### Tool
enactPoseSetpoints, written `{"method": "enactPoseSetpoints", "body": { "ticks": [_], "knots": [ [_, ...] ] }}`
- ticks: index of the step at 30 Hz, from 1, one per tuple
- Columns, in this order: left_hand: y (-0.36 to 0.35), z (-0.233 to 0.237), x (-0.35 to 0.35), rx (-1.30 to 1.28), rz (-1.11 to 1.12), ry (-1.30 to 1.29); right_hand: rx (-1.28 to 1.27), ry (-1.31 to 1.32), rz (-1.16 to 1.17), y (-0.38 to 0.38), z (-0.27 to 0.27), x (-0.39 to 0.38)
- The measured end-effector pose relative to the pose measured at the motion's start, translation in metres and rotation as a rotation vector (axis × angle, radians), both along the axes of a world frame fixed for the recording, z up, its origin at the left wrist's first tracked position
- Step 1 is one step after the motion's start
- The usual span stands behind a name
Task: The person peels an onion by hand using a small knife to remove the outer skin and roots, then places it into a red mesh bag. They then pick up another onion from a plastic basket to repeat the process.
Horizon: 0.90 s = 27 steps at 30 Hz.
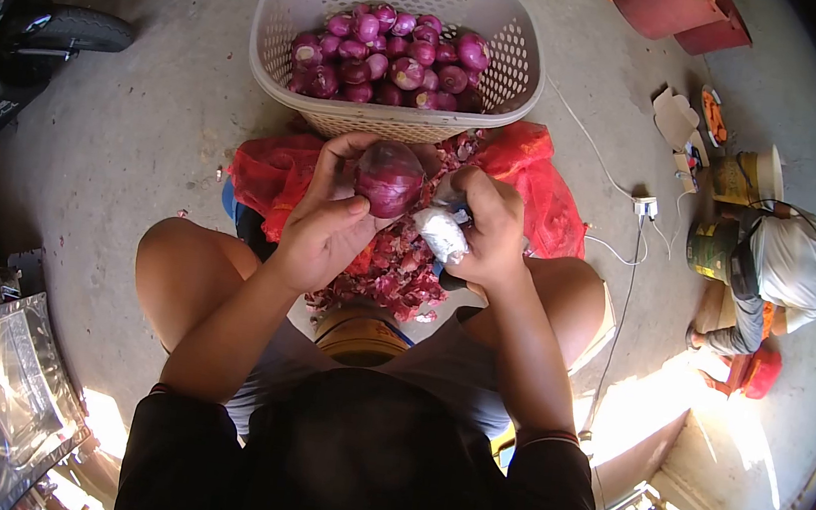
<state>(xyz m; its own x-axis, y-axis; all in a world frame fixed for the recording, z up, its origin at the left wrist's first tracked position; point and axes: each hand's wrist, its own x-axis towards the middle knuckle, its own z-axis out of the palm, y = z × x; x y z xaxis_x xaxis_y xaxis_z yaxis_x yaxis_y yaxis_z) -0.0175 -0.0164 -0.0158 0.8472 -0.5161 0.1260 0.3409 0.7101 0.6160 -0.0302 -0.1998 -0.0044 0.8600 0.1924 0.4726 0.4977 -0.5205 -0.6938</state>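
My left hand (325, 235) holds a red onion (389, 180), thumb on its near side and fingers curled round its far side. Close by on the right, my right hand (492, 226) is closed round a tool with a white-wrapped handle (441, 235); its working end is hidden. Below both hands lies a heap of red onion skins (391, 271), partly on a red mesh bag (548, 195). Just beyond them stands a pale plastic basket (270, 33) with many peeled, purple onions (380, 55) in it.
A yellow bucket (359, 335) is between my legs. To the right, cables run to a white power strip (644, 206), and another person (787, 263) bends near some buckets (751, 175). A wheel (81, 28) is at the left, a red tub (663, 7) at the far right.
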Motion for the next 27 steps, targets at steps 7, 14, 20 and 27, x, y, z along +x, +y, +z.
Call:
{"method": "enactPoseSetpoints", "body": {
  "ticks": [7, 14, 20, 27],
  "knots": [
    [-0.003, 0.001, 0.001, 0.013, 0.012, -0.021, -0.013, 0.204, -0.002, 0.004, 0.002, -0.002],
    [-0.002, -0.007, 0.003, 0.029, 0.020, -0.064, -0.018, 0.075, 0.060, 0.004, -0.007, 0.000],
    [-0.004, 0.000, 0.000, -0.058, 0.031, 0.011, -0.249, -0.198, 0.013, 0.001, 0.007, 0.001],
    [-0.003, 0.003, 0.000, -0.071, 0.033, -0.001, -0.307, -0.398, -0.046, 0.007, 0.009, 0.001]
  ]
}}
